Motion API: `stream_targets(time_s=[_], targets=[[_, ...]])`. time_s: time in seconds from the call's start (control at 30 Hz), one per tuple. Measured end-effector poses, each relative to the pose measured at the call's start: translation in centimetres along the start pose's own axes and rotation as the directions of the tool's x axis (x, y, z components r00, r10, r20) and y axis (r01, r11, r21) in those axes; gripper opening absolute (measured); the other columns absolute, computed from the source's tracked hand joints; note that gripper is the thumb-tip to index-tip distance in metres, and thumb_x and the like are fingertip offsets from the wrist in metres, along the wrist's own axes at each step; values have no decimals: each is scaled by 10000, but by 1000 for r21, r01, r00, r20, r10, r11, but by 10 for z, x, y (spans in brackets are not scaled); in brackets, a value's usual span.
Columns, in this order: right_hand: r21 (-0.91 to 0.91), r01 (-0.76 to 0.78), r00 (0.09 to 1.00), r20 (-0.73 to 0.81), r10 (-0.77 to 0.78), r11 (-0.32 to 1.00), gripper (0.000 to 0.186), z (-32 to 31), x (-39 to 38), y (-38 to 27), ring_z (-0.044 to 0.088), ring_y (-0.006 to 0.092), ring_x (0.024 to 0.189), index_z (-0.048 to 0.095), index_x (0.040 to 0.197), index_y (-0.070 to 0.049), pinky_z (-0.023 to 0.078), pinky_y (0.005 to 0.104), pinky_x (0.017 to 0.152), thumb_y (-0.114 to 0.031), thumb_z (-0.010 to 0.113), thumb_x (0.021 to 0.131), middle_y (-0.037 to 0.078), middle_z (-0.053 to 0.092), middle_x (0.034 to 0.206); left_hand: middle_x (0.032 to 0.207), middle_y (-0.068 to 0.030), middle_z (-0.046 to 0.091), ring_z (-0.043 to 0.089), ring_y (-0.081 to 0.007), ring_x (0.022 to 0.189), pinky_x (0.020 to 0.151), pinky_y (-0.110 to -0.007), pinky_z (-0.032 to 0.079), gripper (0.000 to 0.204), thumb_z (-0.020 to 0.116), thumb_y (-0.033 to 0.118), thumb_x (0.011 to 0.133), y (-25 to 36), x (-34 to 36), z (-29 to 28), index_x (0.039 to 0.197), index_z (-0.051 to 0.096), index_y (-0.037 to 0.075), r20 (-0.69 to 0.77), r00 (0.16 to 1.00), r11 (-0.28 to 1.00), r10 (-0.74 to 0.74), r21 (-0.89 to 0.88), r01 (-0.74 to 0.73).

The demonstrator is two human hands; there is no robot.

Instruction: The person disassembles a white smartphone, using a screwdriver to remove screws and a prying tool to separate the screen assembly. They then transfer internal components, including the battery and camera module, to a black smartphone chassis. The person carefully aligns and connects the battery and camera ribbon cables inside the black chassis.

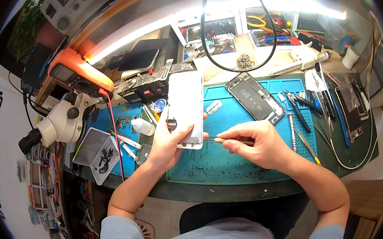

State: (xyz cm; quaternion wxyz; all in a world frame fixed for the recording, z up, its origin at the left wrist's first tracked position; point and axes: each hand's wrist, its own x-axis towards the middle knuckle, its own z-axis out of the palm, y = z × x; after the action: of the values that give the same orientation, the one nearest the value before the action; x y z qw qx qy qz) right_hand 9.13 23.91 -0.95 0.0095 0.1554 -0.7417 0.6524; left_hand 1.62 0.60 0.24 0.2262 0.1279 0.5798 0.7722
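Observation:
My left hand (170, 138) is closed around the lower part of a white phone screen assembly (184, 103), held upright above the blue work mat. Between the thumb and fingers of my right hand (262, 144) is a slim screwdriver (233, 142), pointing left. Its tip reaches the lower right edge of the screen assembly; whether it touches is too small to tell. Behind my right hand an opened phone body (254, 99) lies on the mat with its dark battery showing. A small metal blade (214, 106) rests between the screen assembly and the phone body.
The blue mat (205, 171) covers the bench. Pliers (298, 111), tweezers and drivers lie at the right. An orange multimeter (81, 72) and a white microscope (56, 123) stand left, near a white bottle (142, 126) and a clear box (99, 154). A black cable loop (273, 44) hangs overhead.

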Motion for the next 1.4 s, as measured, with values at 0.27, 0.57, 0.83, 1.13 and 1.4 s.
stream_targets(time_s=[0.27,0.57,0.83,1.13,1.4], targets=[[26,-208,976,69,206,978,159,-4,0,-8,574,81,642,725,967,-23,466,272,593,-172,687,930,39,687,752,1220,-252,607,704,-306,971,811,-415,625,532,621,48,936,1,-3,7,1381,334,-5,-8,1000,1000,0,-5,0],[126,-307,947,138,290,943,235,-8,3,-11,552,72,637,711,1081,-48,465,252,599,-206,701,908,31,673,815,1204,-244,610,705,-307,951,816,-431,620,537,633,69,935,5,-5,8,1366,319,13,1,998,997,59,53,-59],[165,-327,942,142,306,931,293,-5,2,-7,546,60,683,714,1078,-27,463,253,622,-281,671,937,55,702,857,1200,-263,605,724,-279,852,747,-373,637,524,580,59,934,7,-5,14,1381,315,-11,-20,995,990,102,102,-100],[138,-379,920,159,357,915,288,-6,2,-10,589,81,728,718,1051,-25,491,278,678,-269,707,898,49,695,867,1226,-249,599,690,-307,997,828,-447,617,531,617,71,949,5,-5,11,1375,306,17,21,994,988,105,116,-106],[51,-287,952,123,279,957,281,-2,0,-4,593,95,709,711,1017,-14,499,284,682,-280,655,947,41,704,828,1231,-249,597,686,-310,1008,837,-446,614,524,611,69,951,5,-4,13,1377,310,15,36,994,987,108,117,-111]])
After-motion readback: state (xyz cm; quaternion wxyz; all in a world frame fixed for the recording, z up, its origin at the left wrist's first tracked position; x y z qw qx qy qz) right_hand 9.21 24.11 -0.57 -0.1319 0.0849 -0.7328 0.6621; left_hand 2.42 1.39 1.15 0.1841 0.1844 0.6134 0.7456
